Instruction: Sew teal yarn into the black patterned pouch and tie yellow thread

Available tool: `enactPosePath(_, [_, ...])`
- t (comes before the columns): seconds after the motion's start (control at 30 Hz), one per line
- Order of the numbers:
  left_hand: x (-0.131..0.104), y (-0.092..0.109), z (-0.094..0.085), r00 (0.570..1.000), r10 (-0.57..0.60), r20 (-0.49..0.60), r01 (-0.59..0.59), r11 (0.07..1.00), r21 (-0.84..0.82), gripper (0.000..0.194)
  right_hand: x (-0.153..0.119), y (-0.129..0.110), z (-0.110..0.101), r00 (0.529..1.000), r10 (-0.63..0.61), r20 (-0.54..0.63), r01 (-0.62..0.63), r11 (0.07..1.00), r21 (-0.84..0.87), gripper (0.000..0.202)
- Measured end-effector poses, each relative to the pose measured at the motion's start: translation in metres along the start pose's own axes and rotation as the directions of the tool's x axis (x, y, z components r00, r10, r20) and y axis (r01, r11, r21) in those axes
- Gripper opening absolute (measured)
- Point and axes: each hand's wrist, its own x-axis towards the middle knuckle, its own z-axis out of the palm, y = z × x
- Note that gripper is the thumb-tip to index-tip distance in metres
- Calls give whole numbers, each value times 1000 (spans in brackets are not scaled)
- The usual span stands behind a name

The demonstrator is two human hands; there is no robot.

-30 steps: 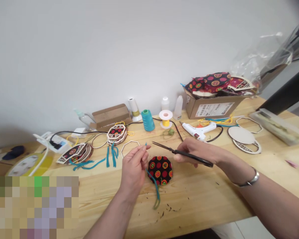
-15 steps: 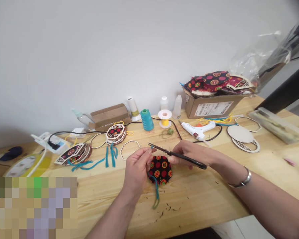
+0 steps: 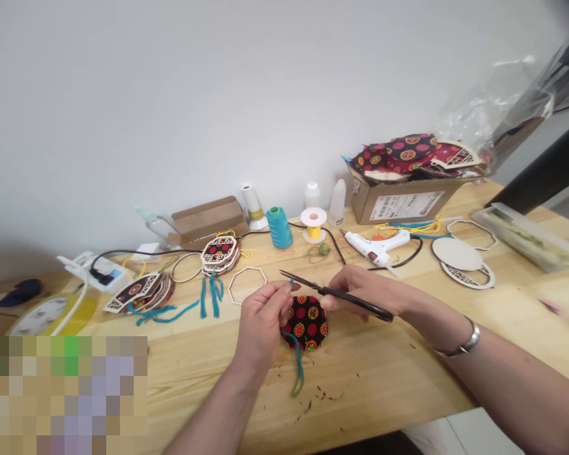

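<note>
My right hand (image 3: 360,292) grips a pair of black scissors (image 3: 355,304), whose blades point left over the fingertips of my left hand. Between thumb and forefinger, my left hand (image 3: 267,313) pinches a teal cord; its short end sticks up at the blades. Below, the rest of the teal cord (image 3: 298,360) hangs down and ends in a green loop near the table. A black fabric piece with red and orange round patterns (image 3: 308,322) lies under both hands, its left edge partly hidden by my left hand.
Behind my hands stand a teal thread cone (image 3: 279,227), a yellow thread spool (image 3: 313,224) and a white glue gun (image 3: 377,245). Stacked patterned ornaments (image 3: 219,254) lie left. A cardboard box of fabric (image 3: 408,202) stands back right. Dark scraps lie near the front edge.
The scissors' blades have shifted very slightly left and look closer together at the cord end. Both hands otherwise keep their places.
</note>
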Motion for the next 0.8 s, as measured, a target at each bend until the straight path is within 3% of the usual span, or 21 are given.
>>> enactPosePath(0.3, [1,1,2,1000,-11,-18,10,1000,-27,20,3,2,1,991,71,-111,-77,996,-49,53])
enactPosePath(0.5, [5,7,0,996,-30,-88,17,990,-142,20,-2,-2,-3,992,69,-107,-91,971,-219,52])
enactPosePath(0.67, [9,13,-5,991,-29,-133,-6,966,-259,20,-22,-16,-1,985,154,-83,-175,847,-501,55])
enactPosePath(0.8, [9,15,-5,991,-36,-126,-3,955,-297,20,-53,-7,8,985,136,-102,-170,745,-645,54])
